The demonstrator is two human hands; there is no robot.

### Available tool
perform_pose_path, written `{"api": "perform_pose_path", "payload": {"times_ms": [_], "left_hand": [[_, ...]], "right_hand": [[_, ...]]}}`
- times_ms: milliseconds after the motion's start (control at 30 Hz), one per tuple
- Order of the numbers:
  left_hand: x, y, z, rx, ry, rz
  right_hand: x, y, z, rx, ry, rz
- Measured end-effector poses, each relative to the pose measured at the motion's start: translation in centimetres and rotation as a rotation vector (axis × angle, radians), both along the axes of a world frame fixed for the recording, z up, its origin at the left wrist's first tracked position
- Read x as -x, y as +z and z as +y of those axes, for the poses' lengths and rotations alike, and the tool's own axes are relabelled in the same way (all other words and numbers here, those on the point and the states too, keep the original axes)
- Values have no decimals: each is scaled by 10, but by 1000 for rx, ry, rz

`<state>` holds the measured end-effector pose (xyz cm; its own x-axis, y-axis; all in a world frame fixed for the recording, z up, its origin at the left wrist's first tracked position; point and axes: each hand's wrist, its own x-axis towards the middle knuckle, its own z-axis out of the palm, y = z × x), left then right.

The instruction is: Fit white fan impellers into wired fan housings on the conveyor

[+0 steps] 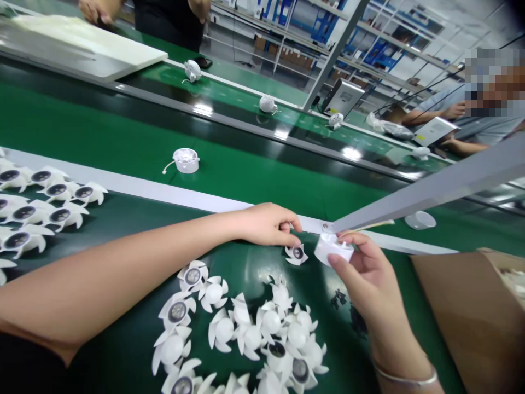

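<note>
the right hand [369,272] pinches a white plastic cup [333,248] firmly between thumb and fingers, the curled left hand [266,225] beside it may hold nothing, just by a white finned part [297,254], with a green belt [118,361] under them and a pile of finned parts [246,328] close by

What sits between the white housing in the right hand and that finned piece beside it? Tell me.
Nothing visible: only the green conveyor belt shows between the white housing and the white finned piece. The right hand holds the housing; the left hand sits above the piece.
</note>
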<state>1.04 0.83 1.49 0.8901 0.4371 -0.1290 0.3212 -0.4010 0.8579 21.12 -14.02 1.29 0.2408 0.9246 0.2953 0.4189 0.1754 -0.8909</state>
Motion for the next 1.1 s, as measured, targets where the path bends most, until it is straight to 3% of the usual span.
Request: {"api": "perform_pose_path", "payload": {"times_ms": [133,300,400,533,833,967,1100], "left_hand": [[-5,-3,-1,87,164,-37],[-4,-4,-2,137,123,-36],[-4,-2,0,135,94,-6],[-7,2,4,126,57,47],[-6,3,-5,43,121,65],[5,11,0,62,-42,18],[13,30,0,57,-340,-53]], "right_hand": [[13,-3,3,-128,83,-251],[10,-3,4,-124,202,-692],[7,-1,3,-97,252,-692],[9,-1,1,-76,174,-664],[1,1,7,-21,239,-568],[-4,-2,5,5,337,-582],[-15,-1,3,-36,43,-759]]}}
